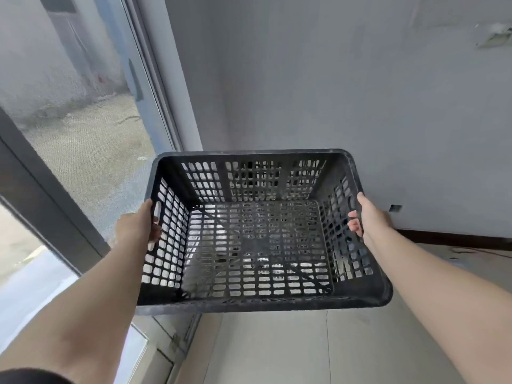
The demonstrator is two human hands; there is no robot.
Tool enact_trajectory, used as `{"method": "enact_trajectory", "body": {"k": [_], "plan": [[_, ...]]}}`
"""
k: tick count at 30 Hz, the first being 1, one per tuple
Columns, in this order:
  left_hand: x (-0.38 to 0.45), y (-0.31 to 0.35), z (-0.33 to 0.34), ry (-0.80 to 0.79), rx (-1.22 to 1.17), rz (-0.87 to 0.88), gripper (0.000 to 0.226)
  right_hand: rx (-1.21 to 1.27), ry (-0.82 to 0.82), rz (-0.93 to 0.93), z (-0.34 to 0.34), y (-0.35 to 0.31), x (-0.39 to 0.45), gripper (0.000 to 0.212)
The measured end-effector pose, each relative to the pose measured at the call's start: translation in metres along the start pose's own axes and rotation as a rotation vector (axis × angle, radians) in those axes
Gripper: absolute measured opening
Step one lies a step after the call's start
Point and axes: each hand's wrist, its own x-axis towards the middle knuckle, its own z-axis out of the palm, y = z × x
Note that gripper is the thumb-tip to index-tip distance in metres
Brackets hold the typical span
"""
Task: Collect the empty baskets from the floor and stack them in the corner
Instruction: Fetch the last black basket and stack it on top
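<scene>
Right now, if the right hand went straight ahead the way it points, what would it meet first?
The right hand, gripping the basket, points forward along its side. Nothing shows beyond it before the grey wall, so probably the wall, though depth is unclear.

Basket [257, 304] between hands, above floor [304, 350]; door [83, 134] left, wall [360, 92] behind.

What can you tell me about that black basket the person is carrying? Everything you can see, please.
The black basket is a rectangular crate of what looks like hard plastic, with a solid rolled rim and grid-slotted walls and floor that light shows through. It is empty. It is held in the air, open side up, tilted a little toward the camera, near the corner between the glass door and the grey wall. The left hand grips its left wall, the right hand its right wall, fingers curled through the slots.
</scene>
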Motion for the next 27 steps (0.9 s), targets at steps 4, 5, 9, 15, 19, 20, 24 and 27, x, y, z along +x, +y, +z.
{"method": "enact_trajectory", "body": {"k": [4, 5, 9, 15, 19, 20, 24, 27], "plan": [[0.029, 0.040, 0.044, 0.003, -0.012, 0.037, 0.044, 0.055, 0.020, -0.034, 0.020, -0.040, 0.038, 0.045], [0.037, 0.049, 0.055, -0.001, -0.012, 0.046, 0.044, 0.060, 0.024, -0.030, 0.024, -0.048, 0.047, 0.045], [0.072, 0.083, 0.102, -0.026, -0.025, 0.075, 0.043, 0.130, 0.046, -0.029, 0.040, -0.080, 0.089, 0.041], [0.137, 0.126, 0.177, -0.111, -0.029, 0.097, 0.041, 0.145, 0.098, -0.065, 0.074, -0.124, 0.144, 0.037], [0.189, 0.154, 0.224, -0.147, -0.016, 0.130, 0.041, 0.127, 0.131, -0.065, 0.106, -0.156, 0.190, 0.040], [0.202, 0.160, 0.235, -0.153, -0.012, 0.135, 0.041, 0.117, 0.141, -0.064, 0.114, -0.164, 0.201, 0.043], [0.255, 0.183, 0.279, -0.182, 0.006, 0.145, 0.041, 0.118, 0.170, -0.056, 0.151, -0.190, 0.243, 0.046], [0.290, 0.202, 0.310, -0.211, 0.037, 0.136, 0.040, 0.116, 0.197, -0.047, 0.175, -0.207, 0.271, 0.043]]}}
